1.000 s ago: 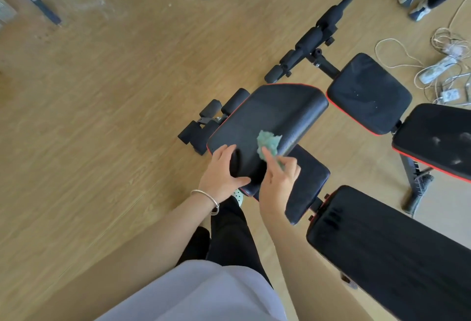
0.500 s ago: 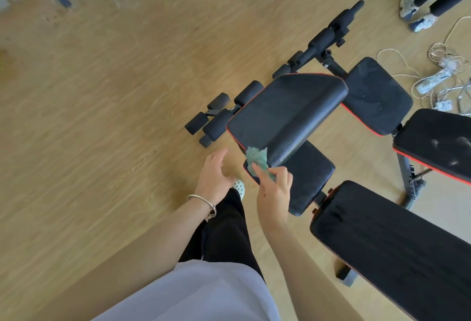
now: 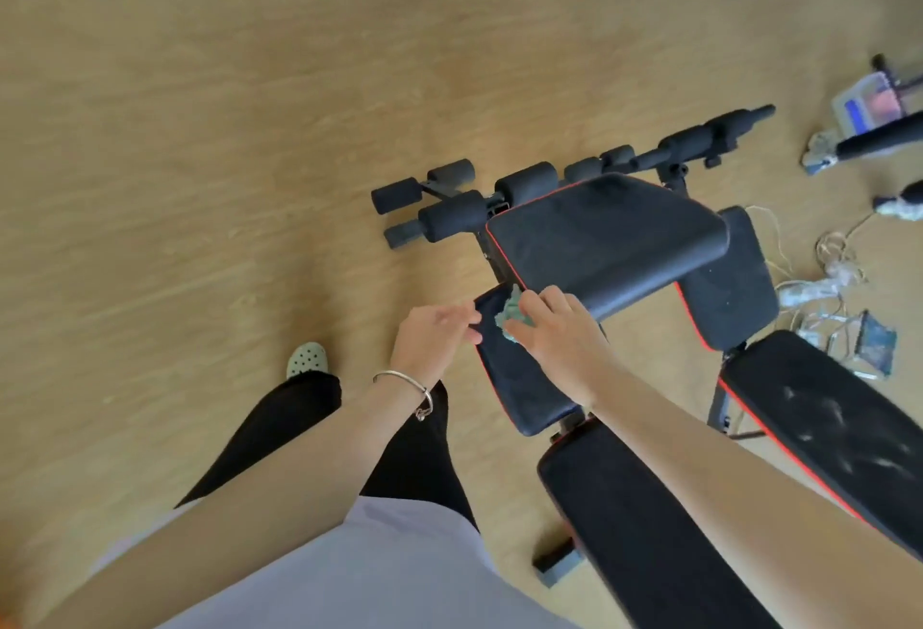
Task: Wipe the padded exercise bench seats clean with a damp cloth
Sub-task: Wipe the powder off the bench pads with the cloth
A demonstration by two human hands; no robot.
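Observation:
A black exercise bench with red piping stands in front of me. Its raised upper pad sits above a lower seat pad. My right hand is shut on a small green cloth and presses it on the far end of the lower seat pad. My left hand rests with fingers on the left edge of that same pad. A long back pad runs toward me on the right.
A second bench's seat pad and dusty back pad lie to the right. Foam rollers stick out at the bench's far end. Tangled cables lie on the wooden floor at right. Another person's legs are at far right.
My right hand moved the cloth off the raised upper pad down onto the lower seat pad. My left hand moved onto that pad's left edge. My view shifted, so the bench sits more to the right.

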